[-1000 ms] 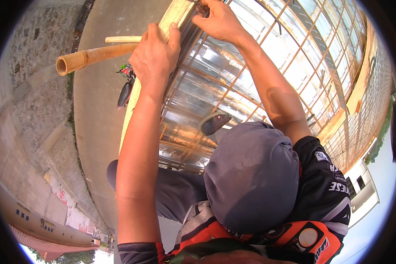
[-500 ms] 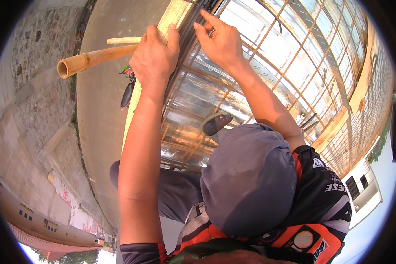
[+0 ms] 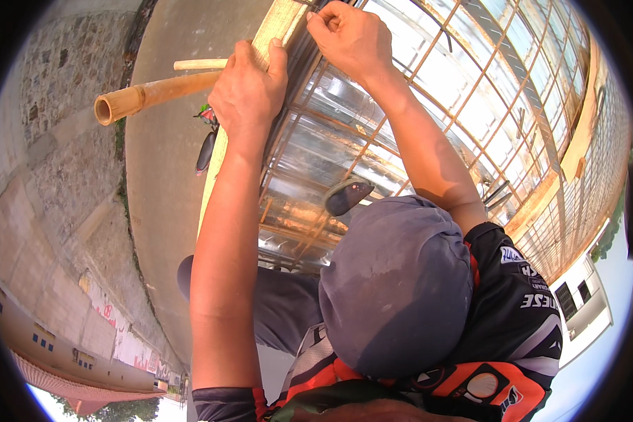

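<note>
My left hand (image 3: 248,93) is closed over the upper edge of a long pale wooden board (image 3: 280,27), thumb on one side and fingers on the other. To the right of the board, my right hand (image 3: 355,41) is bent at the wrist, its thumb and index finger pinched together beside the dark steel bars at the board's edge. Anything between those fingertips is too small or hidden to make out. A cut bamboo pole (image 3: 144,98) sticks out to the left beneath my left hand, with a thinner pale stick (image 3: 200,64) above it.
A grid of rusty steel bars (image 3: 439,36) stretches rightward over shiny metal sheeting (image 3: 334,133). My shoe (image 3: 348,197) rests on the grid. Left of the board, a grey paved road (image 3: 165,141) lies below, with a parked motorcycle (image 3: 206,151) and a stone wall (image 3: 74,77) beyond.
My right hand has shifted slightly up and its extended index finger has curled in to meet the thumb. My left hand keeps its grip on the board.
</note>
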Motion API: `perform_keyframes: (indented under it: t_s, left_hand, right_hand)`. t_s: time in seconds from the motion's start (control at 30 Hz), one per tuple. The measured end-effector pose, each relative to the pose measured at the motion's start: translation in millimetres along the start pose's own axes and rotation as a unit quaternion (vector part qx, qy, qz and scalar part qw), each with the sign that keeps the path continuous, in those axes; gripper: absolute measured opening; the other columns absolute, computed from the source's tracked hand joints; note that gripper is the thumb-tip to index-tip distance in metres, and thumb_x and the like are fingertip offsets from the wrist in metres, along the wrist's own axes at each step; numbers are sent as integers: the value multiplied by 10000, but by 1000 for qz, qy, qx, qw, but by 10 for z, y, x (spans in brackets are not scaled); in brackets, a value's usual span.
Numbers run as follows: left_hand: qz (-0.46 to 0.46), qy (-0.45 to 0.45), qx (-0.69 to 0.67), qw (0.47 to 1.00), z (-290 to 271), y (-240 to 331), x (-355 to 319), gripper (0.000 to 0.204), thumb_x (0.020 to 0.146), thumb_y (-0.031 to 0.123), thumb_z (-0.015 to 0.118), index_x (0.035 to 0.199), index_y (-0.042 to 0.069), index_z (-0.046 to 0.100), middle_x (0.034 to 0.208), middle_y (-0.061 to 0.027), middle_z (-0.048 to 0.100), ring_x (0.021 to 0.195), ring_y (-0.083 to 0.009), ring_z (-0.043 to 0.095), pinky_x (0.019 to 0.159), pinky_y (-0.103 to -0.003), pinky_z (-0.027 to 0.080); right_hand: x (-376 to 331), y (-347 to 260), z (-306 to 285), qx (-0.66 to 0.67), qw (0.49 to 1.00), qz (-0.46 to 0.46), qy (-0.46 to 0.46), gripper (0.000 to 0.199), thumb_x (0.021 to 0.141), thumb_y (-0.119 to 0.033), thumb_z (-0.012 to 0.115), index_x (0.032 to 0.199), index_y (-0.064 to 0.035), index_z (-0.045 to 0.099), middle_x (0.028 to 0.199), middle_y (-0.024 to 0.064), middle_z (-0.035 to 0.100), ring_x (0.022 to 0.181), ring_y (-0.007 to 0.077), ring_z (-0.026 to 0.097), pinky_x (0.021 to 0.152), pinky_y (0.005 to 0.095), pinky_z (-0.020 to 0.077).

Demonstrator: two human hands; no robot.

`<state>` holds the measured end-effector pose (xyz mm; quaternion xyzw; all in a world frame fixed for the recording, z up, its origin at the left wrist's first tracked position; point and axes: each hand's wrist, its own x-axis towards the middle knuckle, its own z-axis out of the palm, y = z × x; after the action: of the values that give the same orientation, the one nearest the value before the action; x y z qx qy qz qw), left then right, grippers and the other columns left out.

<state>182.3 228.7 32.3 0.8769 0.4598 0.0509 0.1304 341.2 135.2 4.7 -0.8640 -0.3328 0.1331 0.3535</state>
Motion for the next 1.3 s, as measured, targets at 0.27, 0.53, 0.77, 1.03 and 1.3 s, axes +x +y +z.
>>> perform_keyframes:
  t_s: [0.27,0.53,0.77,1.03,1.3]
  left_hand:
    - [-42,-72,-9,996,-112,32,11,628,1095,635,517,1268,61,706,1087,-256,803,1020,-493,768,903,-593,593]
    - [-48,-81,-31,995,-134,45,26,614,1087,630,529,1255,71,719,1091,-235,808,1028,-485,766,915,-584,592]
    - [-16,-15,-19,1000,-44,-13,6,547,1049,588,594,1050,52,698,980,-211,794,877,-464,779,767,-570,611]
    - [-36,-58,-29,997,-75,15,16,590,1088,619,537,1169,61,712,1045,-234,809,985,-493,770,874,-588,602]
    - [-44,-63,-22,997,-91,-6,5,592,1086,625,537,1198,70,710,1059,-235,810,985,-492,770,873,-587,600]
  right_hand:
    - [127,-211,-252,-39,998,34,-46,207,931,-213,717,994,-19,681,912,236,700,925,445,694,821,518,569]
    - [253,92,-282,-52,991,-122,-18,179,1047,-188,626,1049,-8,628,903,230,712,843,480,709,757,553,569]
    - [206,-13,-352,53,994,-85,-46,161,1031,-163,685,1100,-17,690,930,213,753,853,402,750,764,463,595]
    - [319,-59,-418,-13,994,-49,-97,240,1025,-238,723,1016,2,732,912,225,754,843,350,751,756,444,585]
    - [563,-19,-442,74,968,24,-240,321,1087,-268,629,1002,24,731,876,146,751,833,246,722,749,398,564]
